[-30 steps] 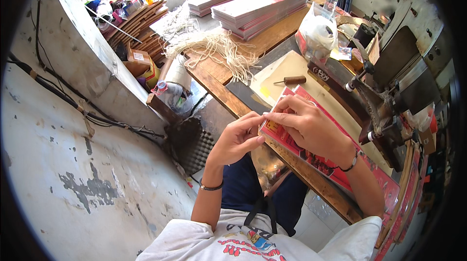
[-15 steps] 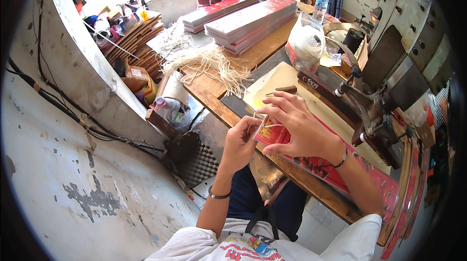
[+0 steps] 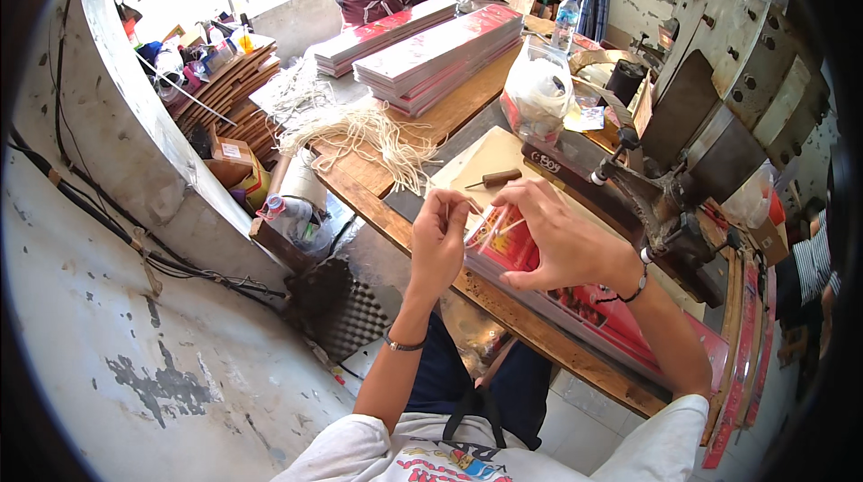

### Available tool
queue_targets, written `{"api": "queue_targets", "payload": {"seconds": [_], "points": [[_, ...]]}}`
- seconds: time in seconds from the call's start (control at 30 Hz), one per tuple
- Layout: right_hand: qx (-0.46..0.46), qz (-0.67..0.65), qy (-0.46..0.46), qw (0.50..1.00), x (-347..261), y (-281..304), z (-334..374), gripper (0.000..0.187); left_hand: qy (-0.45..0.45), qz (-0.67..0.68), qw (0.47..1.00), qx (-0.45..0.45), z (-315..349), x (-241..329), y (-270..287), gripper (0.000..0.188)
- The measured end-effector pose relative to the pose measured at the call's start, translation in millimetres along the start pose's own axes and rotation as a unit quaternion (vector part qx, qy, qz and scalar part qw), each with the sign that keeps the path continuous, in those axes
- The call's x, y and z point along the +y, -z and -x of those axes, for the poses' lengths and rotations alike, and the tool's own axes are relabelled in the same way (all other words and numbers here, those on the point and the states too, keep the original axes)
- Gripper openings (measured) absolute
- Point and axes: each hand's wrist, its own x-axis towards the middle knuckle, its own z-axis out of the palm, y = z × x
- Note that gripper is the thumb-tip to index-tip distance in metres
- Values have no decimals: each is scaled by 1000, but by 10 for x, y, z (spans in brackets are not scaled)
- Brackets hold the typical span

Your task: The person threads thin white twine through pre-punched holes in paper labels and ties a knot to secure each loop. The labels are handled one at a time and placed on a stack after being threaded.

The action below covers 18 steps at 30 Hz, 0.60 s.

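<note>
A long stack of red printed sheets [image 3: 584, 307] lies along the table's near edge, its pale side edge showing. At its left end, my left hand [image 3: 437, 239] is closed in a pinch, with a thin strand of pale string just visible at the fingertips. My right hand [image 3: 575, 244] arches over the same end, fingers curled toward the far side and thumb near the close edge, gripping the stack. A short length of white string [image 3: 511, 227] crosses the red cover beneath that hand. Just beyond the fingers lies an awl [image 3: 496, 179] with a brown wooden handle.
A bundle of loose cream strings [image 3: 373, 142] spreads over the wooden table [image 3: 355, 197]. Behind it stand two piles of printed sheets [image 3: 440, 59]. A filled plastic bag [image 3: 539, 91], a bottle [image 3: 565, 22] and a metal machine [image 3: 670, 185] stand to the right. A person sits across the table.
My left hand has pulled slightly away from the stack's end. The stack has tilted so more of its side edge shows. The awl, partly hidden before, now shows fully.
</note>
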Motion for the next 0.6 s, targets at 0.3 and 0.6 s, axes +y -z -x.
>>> {"api": "queue_targets", "payload": {"seconds": [0.3, 0.6], "points": [[39, -112, -62, 991, 168, -99, -265, 44, 41, 89, 995, -30, -75, -68, -17, 7], [97, -346, -129, 924, 307, -402, -267, 29, 7, 20, 998, 56, -69, 1, 20, 12]]}}
